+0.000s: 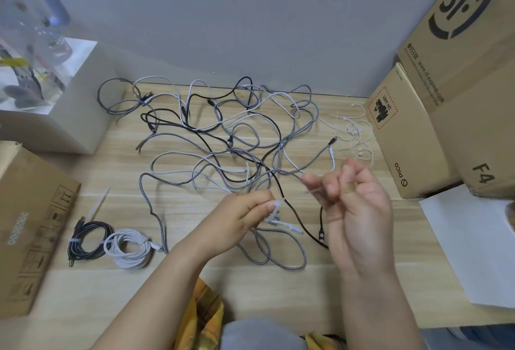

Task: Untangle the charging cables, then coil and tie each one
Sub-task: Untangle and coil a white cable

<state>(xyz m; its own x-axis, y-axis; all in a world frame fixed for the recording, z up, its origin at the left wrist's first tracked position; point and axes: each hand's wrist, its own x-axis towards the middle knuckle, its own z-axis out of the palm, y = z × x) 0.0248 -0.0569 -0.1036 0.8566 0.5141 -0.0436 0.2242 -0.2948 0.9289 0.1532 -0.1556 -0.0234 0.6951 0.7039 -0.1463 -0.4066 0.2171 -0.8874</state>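
- The tangle of charging cables sprawls over the middle of the wooden table, grey braided, white and black strands crossing one another from the far edge down to the hands
- At about 6 o'clock of the tangle the left hand has its fingers curled and pinches a white piece, seemingly a connector end or a tie; which one I cannot tell
- At roughly 4 o'clock of the tangle the right hand is raised with fingers curled, pinching a thin pale strand that runs toward the left hand; motion blur hides the exact grip
- At 8 o'clock lie two finished bundles, touching each other: a black coil and a white coil, each banded
- A loose cable tie lies just above the black coil; more pale ties sit at 3 o'clock by the cardboard boxes
- Judged step: two cables are done, most remain knotted; the hands seem to be readying a tie or freeing one white end
- The next move likely calls for tracing a single cable out of the crossings before coiling, pulling gently so that the loops do not tighten
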